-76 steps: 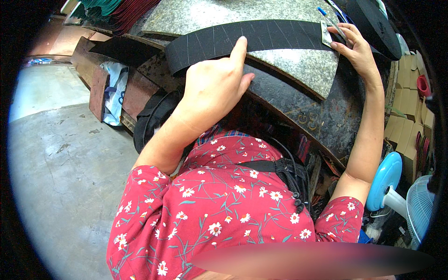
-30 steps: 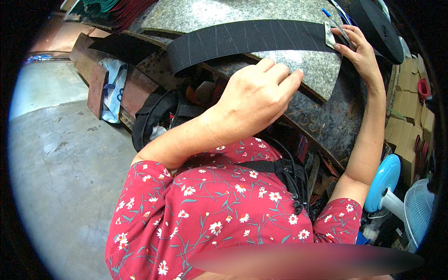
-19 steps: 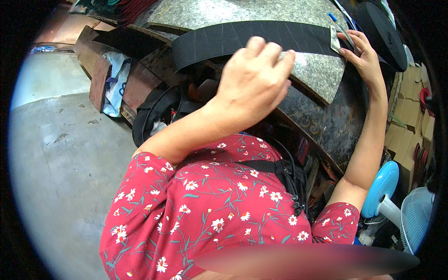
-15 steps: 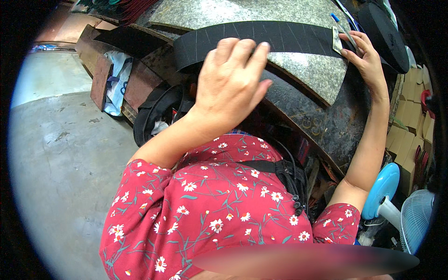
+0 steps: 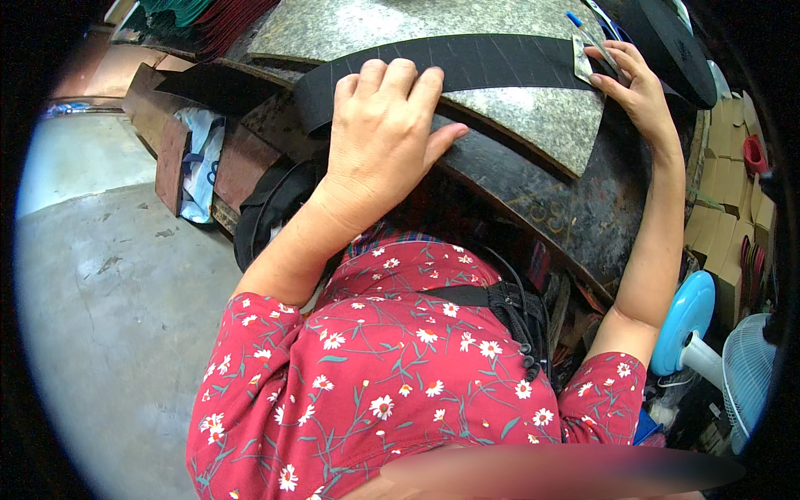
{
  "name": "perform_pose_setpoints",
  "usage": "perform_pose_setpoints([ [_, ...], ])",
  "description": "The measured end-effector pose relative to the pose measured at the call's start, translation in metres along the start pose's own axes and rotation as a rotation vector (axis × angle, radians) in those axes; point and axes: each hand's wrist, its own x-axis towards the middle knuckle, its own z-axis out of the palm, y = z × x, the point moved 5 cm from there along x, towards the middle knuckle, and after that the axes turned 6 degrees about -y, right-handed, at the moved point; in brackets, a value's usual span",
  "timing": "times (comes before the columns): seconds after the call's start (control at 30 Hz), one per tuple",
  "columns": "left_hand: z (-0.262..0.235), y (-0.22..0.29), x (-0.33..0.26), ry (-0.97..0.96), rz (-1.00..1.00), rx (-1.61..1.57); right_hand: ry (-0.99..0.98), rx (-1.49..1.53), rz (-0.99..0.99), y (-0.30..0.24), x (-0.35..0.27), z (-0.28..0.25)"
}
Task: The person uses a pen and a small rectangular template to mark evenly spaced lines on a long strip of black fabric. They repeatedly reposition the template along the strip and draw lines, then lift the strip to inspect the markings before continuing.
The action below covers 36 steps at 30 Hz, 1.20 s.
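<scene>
A wide black strip with thin pale cross lines lies over a speckled grey slab, and its left end curls down past the slab's edge. My left hand is on the strip's left part, back up, fingers stretched out and thumb apart, holding nothing. At the strip's right end my right hand holds a slim pen with a blue end, fingers closed around it. The same fingertips touch a small flat pale rectangular plate lying across the strip.
A large black roll stands beyond my right hand. Cardboard boxes and a blue-and-white fan are at right. Wooden boards with a plastic bag sit at left. Dark red and green cords lie at far left.
The whole view has shifted slightly. My left hand has moved a little left along the strip and lowered toward it. My right hand keeps its hold on the pen by the plate.
</scene>
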Motion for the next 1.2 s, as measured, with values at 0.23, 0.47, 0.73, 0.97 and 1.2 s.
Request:
perform_pose_setpoints([
  [0.23, 0.001, -0.002, 0.003, 0.051, 0.008, -0.003, -0.001, -0.026, 0.050, -0.001, 0.002, 0.001],
  [0.47, -0.005, 0.002, 0.007, 0.056, -0.006, -0.050, 0.042, -0.395, 0.096, -0.043, 0.000, 0.011],
  [0.73, 0.005, 0.025, 0.018, 0.049, 0.073, -0.154, 0.013, -0.394, 0.090, -0.052, 0.000, 0.015],
  [0.97, 0.013, 0.020, 0.033, 0.055, 0.080, -0.084, 0.029, -0.208, 0.056, -0.027, 0.000, 0.012],
  [1.2, 0.014, 0.019, 0.044, 0.073, 0.137, -0.104, 0.077, -0.118, 0.133, -0.010, -0.001, 0.008],
])
